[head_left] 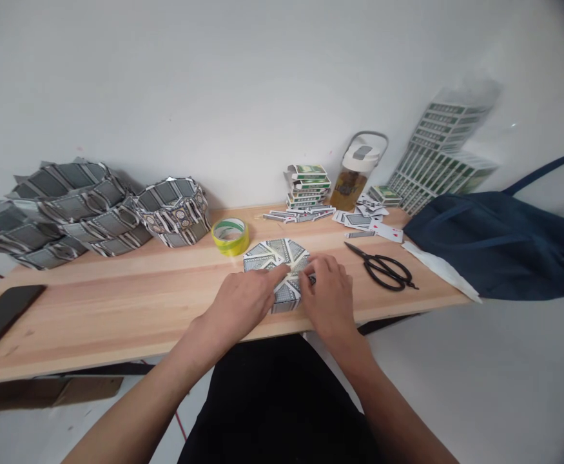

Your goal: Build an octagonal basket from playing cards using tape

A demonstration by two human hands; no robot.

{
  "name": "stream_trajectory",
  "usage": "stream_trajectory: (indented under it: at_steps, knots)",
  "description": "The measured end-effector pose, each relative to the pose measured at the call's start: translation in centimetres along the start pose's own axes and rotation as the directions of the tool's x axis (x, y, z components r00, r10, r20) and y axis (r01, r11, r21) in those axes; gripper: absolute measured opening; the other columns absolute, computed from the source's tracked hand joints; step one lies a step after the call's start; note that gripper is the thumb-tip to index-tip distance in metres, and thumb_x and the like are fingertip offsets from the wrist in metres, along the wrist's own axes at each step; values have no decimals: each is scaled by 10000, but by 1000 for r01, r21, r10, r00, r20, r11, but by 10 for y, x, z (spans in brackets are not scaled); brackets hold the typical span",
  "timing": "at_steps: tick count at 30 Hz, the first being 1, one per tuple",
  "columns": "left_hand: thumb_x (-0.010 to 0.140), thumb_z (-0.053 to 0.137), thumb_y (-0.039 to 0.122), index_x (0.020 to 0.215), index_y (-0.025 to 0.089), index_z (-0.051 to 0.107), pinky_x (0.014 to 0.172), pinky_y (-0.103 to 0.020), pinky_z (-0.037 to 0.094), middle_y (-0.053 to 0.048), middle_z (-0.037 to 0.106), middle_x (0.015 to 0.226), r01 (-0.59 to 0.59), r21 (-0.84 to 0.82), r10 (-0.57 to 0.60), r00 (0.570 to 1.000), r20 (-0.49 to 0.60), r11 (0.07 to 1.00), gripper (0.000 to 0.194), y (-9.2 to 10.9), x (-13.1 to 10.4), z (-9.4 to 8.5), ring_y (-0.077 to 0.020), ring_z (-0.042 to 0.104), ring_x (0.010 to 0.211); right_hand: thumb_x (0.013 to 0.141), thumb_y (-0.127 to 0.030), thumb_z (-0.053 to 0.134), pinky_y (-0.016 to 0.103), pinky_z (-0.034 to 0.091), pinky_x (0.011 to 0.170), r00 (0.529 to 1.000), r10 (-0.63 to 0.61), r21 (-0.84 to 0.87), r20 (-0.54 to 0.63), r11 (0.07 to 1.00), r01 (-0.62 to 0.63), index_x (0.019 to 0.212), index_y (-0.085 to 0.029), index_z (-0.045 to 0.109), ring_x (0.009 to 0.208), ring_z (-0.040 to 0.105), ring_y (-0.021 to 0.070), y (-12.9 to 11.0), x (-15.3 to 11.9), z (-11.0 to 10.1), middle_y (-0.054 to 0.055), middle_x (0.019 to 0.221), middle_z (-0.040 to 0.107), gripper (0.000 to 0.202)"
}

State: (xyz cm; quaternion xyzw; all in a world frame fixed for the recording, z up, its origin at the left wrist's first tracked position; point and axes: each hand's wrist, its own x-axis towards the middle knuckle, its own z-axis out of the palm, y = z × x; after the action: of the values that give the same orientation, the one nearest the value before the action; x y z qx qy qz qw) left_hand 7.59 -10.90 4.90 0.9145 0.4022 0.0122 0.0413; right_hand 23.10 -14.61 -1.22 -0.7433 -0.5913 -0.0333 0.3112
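Note:
A round, many-sided piece made of folded playing cards, with grey patterned backs, lies on the wooden table in front of me. My left hand reaches over its near left side, index finger stretched out and pressing on the middle of its top. The other fingers of that hand are partly hidden. My right hand is bent around the right edge, thumb and fingers closed on it. Whatever small part lies under the right fingertips is hidden. Left of the piece stands a roll of yellow-green clear tape. Black scissors lie to the right.
Folded-card baskets stand at the back left; a dark phone lies at the left edge. Behind are stacked card boxes, a drink bottle and loose cards. A navy bag covers the right end.

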Motion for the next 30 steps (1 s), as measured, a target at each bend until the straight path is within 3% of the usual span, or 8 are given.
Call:
stream_trajectory:
  at_steps: [4, 9, 13, 18, 22, 26, 30]
  knots:
    - [857, 420, 130, 1124, 197, 526, 605, -289, 444, -98, 693, 818, -1, 34, 0, 1000, 22, 999, 295, 1, 1, -3, -268, 664, 724, 855, -194, 504, 380, 352, 762, 1000, 12, 18, -14, 1000, -12, 803, -212, 490, 943, 535, 265, -2, -1, 1, 101, 1045, 613, 57]
    - [860, 451, 163, 1106, 204, 507, 614, -276, 435, -83, 681, 798, 24, 63, -25, 1000, 18, 998, 256, -1, 1, -2, -250, 656, 717, 840, -214, 517, 396, 362, 794, 998, 53, 31, -14, 998, -53, 861, -210, 477, 982, 534, 281, -1, 0, 1, 111, 1086, 607, 45]
    - [875, 463, 169, 1068, 214, 537, 606, -266, 409, -59, 660, 767, 23, 37, -24, 1000, 20, 999, 211, -2, 1, -4, -229, 630, 689, 820, -236, 532, 419, 372, 829, 996, 82, 60, -41, 995, -79, 1032, -198, 481, 1045, 523, 307, 2, 3, -2, 127, 1134, 597, 221]
    - [938, 418, 215, 908, 220, 626, 654, -244, 395, -39, 609, 864, -117, -60, 110, 989, -99, 991, 211, -12, 1, 3, -179, 580, 785, 820, -157, 479, 436, 382, 848, 999, 54, 86, -4, 995, -54, 1108, -201, 511, 1088, 522, 317, 4, 4, 0, 121, 1215, 590, 292]
    - [961, 427, 276, 925, 220, 680, 748, -246, 411, -37, 584, 905, -192, -203, 148, 966, -211, 960, 262, -28, 0, 19, -170, 546, 874, 836, -92, 414, 441, 387, 887, 998, 53, 117, 18, 992, -55, 1120, -193, 537, 1139, 524, 296, 6, 4, 0, 107, 1249, 599, 325]
    - [962, 442, 273, 995, 210, 693, 786, -260, 412, -49, 586, 931, -259, -282, 165, 934, -317, 924, 261, -38, -2, 30, -171, 529, 904, 926, -137, 360, 428, 353, 991, 994, -107, 187, -27, 976, 110, 1208, -196, 548, 1285, 454, 243, 7, -1, -10, 89, 1358, 556, 344]
    - [963, 437, 252, 1032, 194, 694, 789, -273, 417, -64, 580, 926, -303, -294, 193, 917, -348, 907, 272, -41, -5, 31, -174, 516, 896, 979, -231, 374, 402, 294, 1069, 924, -377, 181, 56, 914, 362, 1337, -205, 501, 1398, 329, 207, 1, -17, -20, 52, 1442, 495, 381]
